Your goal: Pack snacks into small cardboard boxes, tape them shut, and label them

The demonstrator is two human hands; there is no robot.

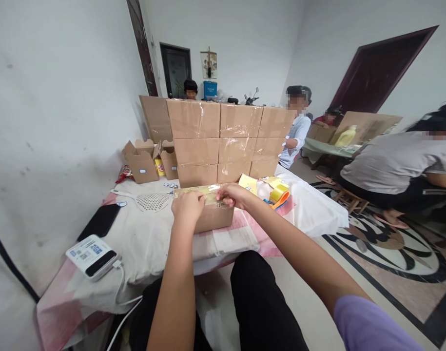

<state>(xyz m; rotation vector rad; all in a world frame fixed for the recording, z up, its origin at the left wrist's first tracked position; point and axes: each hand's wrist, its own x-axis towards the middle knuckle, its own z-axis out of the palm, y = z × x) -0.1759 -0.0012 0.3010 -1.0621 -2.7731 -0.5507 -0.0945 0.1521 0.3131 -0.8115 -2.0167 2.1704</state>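
Head view looks down on a cloth-covered tabletop [149, 243] where a small cardboard box [213, 214] sits just in front of a stacked wall of taped boxes [223, 141]. The left hand [188, 204] rests on the box top, its fingers curled down onto the lid. The right hand [233, 194] pinches the lid's far edge, fingers closed on the cardboard. Just right of the box lies a tape dispenser [279, 196] with a yellow roll. A white power bank [92, 255] and a dark phone [100, 220] lie at the left edge. Other people sit farther back and to the right.
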